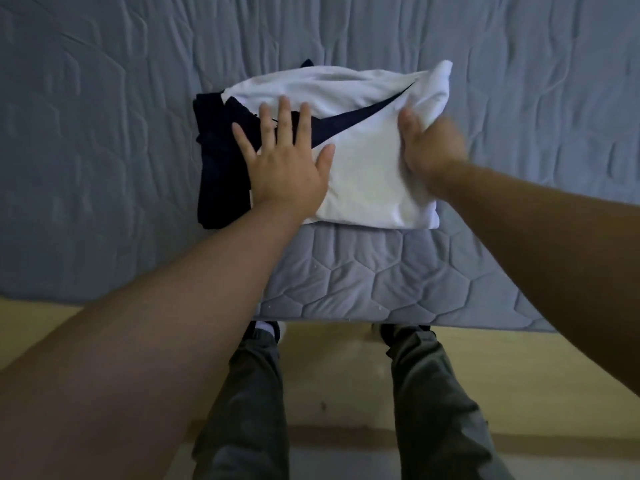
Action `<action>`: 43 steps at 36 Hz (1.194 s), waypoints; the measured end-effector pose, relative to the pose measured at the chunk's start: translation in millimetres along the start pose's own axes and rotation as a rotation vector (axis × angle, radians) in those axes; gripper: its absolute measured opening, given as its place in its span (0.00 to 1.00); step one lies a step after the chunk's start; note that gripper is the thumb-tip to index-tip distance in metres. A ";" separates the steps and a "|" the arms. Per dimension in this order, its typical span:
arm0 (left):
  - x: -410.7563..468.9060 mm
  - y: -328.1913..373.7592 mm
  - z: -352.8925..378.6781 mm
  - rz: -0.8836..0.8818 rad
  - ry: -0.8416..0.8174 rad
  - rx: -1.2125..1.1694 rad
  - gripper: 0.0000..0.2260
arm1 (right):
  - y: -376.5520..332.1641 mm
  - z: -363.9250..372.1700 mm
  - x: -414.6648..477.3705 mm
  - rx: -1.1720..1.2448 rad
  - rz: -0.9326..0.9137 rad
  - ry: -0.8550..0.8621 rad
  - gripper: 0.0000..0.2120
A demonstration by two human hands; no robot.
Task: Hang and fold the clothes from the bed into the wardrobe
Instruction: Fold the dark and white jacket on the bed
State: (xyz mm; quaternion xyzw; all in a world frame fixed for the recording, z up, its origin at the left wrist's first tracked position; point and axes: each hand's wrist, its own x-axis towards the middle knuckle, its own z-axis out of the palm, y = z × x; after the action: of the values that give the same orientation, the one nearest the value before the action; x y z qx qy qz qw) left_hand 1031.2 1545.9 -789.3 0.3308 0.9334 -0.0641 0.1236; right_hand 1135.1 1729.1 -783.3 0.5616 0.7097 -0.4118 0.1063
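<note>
Folding, I judge; left hand (287, 168), flat and spread, pins the white-and-navy T-shirt (367, 174) beneath it on the mattress (346, 271); right hand (433, 150), blurred, grips its opposite edge; next, fold that flap towards the left hand.

Bare forearms (207, 289), grey-green trousers (426, 393), dark shoes (391, 332), white sock (265, 326).

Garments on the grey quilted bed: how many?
2. A white folded T-shirt with dark swoosh lies centre; a dark navy garment pokes out beneath its left edge. Others may be hidden under them.
</note>
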 end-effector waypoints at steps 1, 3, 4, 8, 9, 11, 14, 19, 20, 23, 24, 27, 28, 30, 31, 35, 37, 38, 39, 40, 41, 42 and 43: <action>3.6 -2.2 5.1 -0.009 -0.018 -0.011 0.33 | -0.9 -0.7 -1.8 -0.008 -0.013 -0.006 0.38; 7.7 -5.5 16.1 0.001 -0.033 -0.040 0.33 | -3.0 -2.7 -4.9 -0.005 -0.029 -0.027 0.38; 8.3 -6.0 21.0 0.005 -0.030 -0.051 0.33 | -3.7 -4.3 -6.6 0.024 -0.031 -0.046 0.38; 7.1 -6.3 33.8 -0.002 0.009 -0.074 0.32 | -4.4 -13.9 -19.2 0.204 0.005 -0.127 0.37; 6.8 -6.3 35.2 -0.005 0.018 -0.073 0.32 | -5.7 -15.8 -23.9 0.247 0.017 -0.141 0.36; 6.7 -5.2 38.1 -0.009 0.034 -0.061 0.32 | -11.3 -15.9 -34.6 0.324 0.003 -0.158 0.32; 5.3 -4.5 40.1 -0.004 0.036 -0.048 0.32 | -24.2 -6.7 -53.2 0.300 -0.114 -0.142 0.27; 8.3 -6.9 27.9 0.017 -0.068 -0.091 0.34 | -54.4 14.3 -75.3 0.205 -0.241 -0.122 0.19; 7.7 -9.3 22.3 0.018 -0.066 -0.122 0.34 | -62.4 17.7 -77.8 0.218 -0.235 -0.111 0.18; -7.0 -23.3 -0.5 0.029 0.094 -0.389 0.27 | -86.5 24.4 -83.6 0.233 -0.245 -0.088 0.19; -15.7 -29.5 -9.6 0.040 0.175 -0.506 0.21 | -93.8 27.2 -85.0 0.231 -0.250 -0.096 0.20; -42.8 -46.4 -30.2 -0.118 0.174 -0.912 0.03 | -116.1 38.5 -91.3 0.226 -0.260 -0.113 0.21; -50.2 -50.8 -35.9 -0.261 0.061 -1.099 0.06 | -123.8 43.7 -94.3 0.212 -0.263 -0.110 0.21; -61.4 -60.0 -48.5 -0.502 -0.167 -1.557 0.12 | -138.9 57.1 -101.9 0.194 -0.273 -0.095 0.21; -64.8 -67.0 -51.3 -0.577 -0.260 -1.778 0.17 | -145.7 65.1 -105.4 0.185 -0.279 -0.083 0.22; -76.1 -100.9 -54.7 -0.525 -0.516 -2.209 0.30 | -163.1 98.6 -112.3 0.081 -0.318 0.008 0.23; -80.5 -110.9 -52.9 -0.516 -0.494 -2.149 0.24 | -166.7 115.0 -112.9 0.057 -0.329 0.001 0.21; -81.8 -113.6 -51.9 -0.540 -0.469 -2.086 0.21 | -166.9 122.6 -113.8 0.062 -0.330 -0.038 0.21; -82.2 -114.9 -50.5 -0.569 -0.449 -2.018 0.18 | -166.1 129.5 -114.2 0.066 -0.332 -0.081 0.19; -81.9 -116.7 -48.0 -0.593 -0.441 -1.960 0.18 | -165.0 134.2 -115.2 0.070 -0.333 -0.120 0.18; -81.2 -119.0 -45.6 -0.618 -0.434 -1.912 0.17 | -163.4 137.3 -115.3 0.082 -0.328 -0.155 0.18; -80.1 -122.6 -42.5 -0.643 -0.421 -1.875 0.17 | -161.3 138.5 -114.2 0.113 -0.304 -0.193 0.20; -79.2 -127.0 -38.4 -0.658 -0.410 -1.845 0.16 | -160.4 137.6 -113.6 0.170 -0.267 -0.234 0.20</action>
State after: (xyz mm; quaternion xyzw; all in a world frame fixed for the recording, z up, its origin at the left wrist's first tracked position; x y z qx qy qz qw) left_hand 1003.1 1407.8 -725.9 -0.1866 0.6236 0.5986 0.4668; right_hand 989.6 1546.9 -726.8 0.4177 0.7233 -0.5433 0.0849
